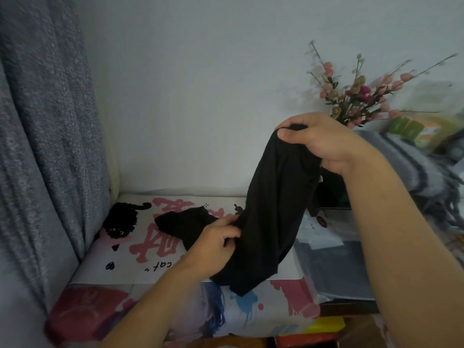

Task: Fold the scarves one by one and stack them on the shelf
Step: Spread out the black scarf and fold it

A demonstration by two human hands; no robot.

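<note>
A black scarf point(273, 212) hangs over a white surface printed with a black cat and pink characters point(140, 249). My right hand point(324, 141) grips its top end, raised in front of the wall. My left hand point(216, 244) pinches the scarf lower down, near the surface, and one end of the cloth lies on the print to the left of that hand. The scarf's bottom edge droops over the surface's front edge. A grey striped scarf with fringes point(411, 169) lies at the right.
A grey curtain point(42, 136) hangs at the left. Pink artificial flowers point(361, 96) stand at the back right beside green packets point(411, 129). Clear plastic bags point(334, 259) lie on the right. Colourful printed boxes point(175, 310) sit below the surface.
</note>
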